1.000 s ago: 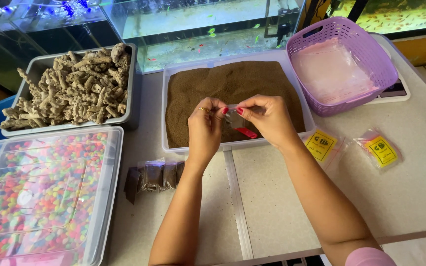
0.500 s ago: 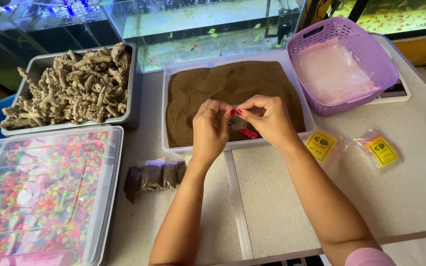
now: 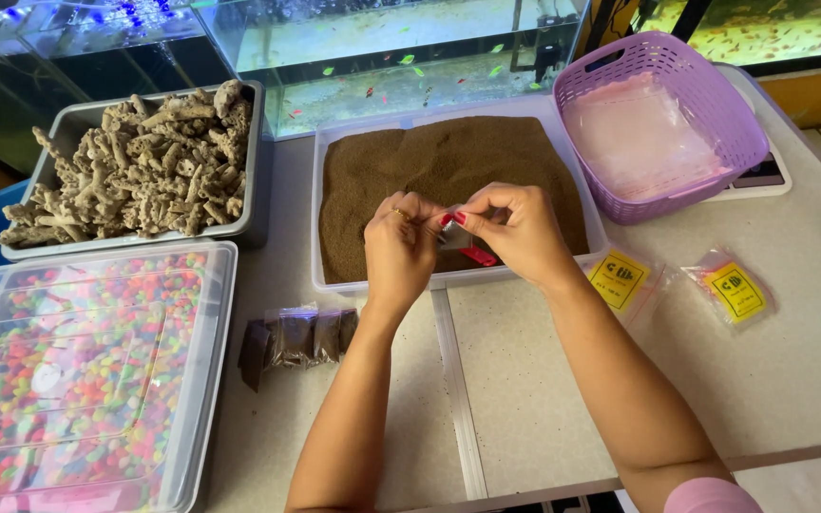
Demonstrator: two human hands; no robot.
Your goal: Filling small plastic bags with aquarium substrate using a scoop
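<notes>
- Hands meet: my left hand [image 3: 399, 249] and right hand [image 3: 515, 228] both pinch a small clear bag [image 3: 452, 234], fingertips together.
- Beneath them I see the tray of brown granules [image 3: 448, 157]; a red scoop [image 3: 478, 256] lies just under my right hand.

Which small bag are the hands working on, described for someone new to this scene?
Find the tray of brown granules at the table's middle. Over its near edge, the left hand and right hand pinch one small clear bag. Unlike the filled bags on the table, it is held up.
</notes>
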